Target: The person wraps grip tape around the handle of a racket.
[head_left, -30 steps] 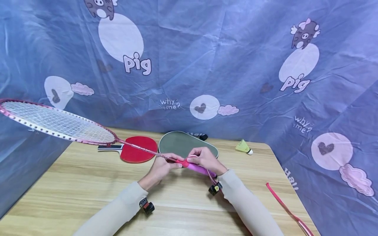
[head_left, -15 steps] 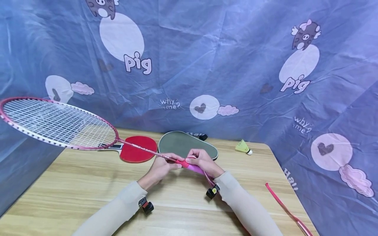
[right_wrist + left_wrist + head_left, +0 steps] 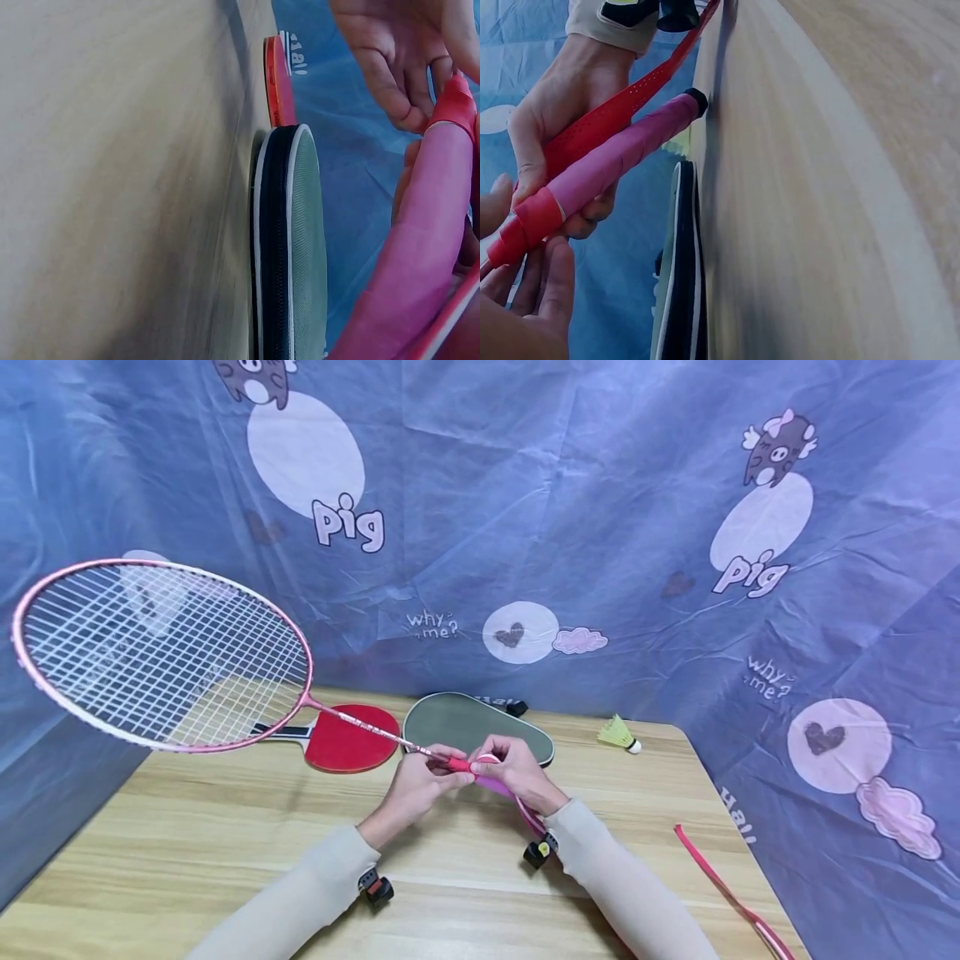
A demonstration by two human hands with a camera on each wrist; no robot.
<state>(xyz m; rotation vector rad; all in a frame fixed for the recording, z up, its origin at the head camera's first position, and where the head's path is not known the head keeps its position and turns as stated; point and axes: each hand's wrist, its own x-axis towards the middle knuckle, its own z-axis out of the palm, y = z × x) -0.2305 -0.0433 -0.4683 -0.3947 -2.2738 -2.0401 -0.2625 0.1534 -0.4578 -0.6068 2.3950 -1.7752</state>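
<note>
A badminton racket (image 3: 367, 727) is held above the table, its strung head at the left and its handle between both hands. Pink wrap covers the handle (image 3: 622, 154), with red perforated grip tape (image 3: 604, 120) wound round its upper end. My left hand (image 3: 414, 789) holds the racket at that red-wrapped end, thumb on one side and fingers on the other. My right hand (image 3: 517, 772) pinches the tape against the handle, its fingers behind the grip. From there the tape's loose length trails back past the right wrist. The handle's black butt (image 3: 697, 101) shows in the left wrist view.
A red table tennis bat (image 3: 352, 739) and a green zipped case (image 3: 465, 727) lie behind the hands. A yellow shuttlecock (image 3: 618, 734) is at the back right. Another red strip (image 3: 723, 885) lies along the wooden table's (image 3: 450, 902) right side. Blue printed cloth (image 3: 637, 527) hangs behind.
The racket has turned about its shaft, so its strung face shows more fully and its head has risen. My left hand's fingers have shifted round the red-wrapped end; my right hand stays nearly still.
</note>
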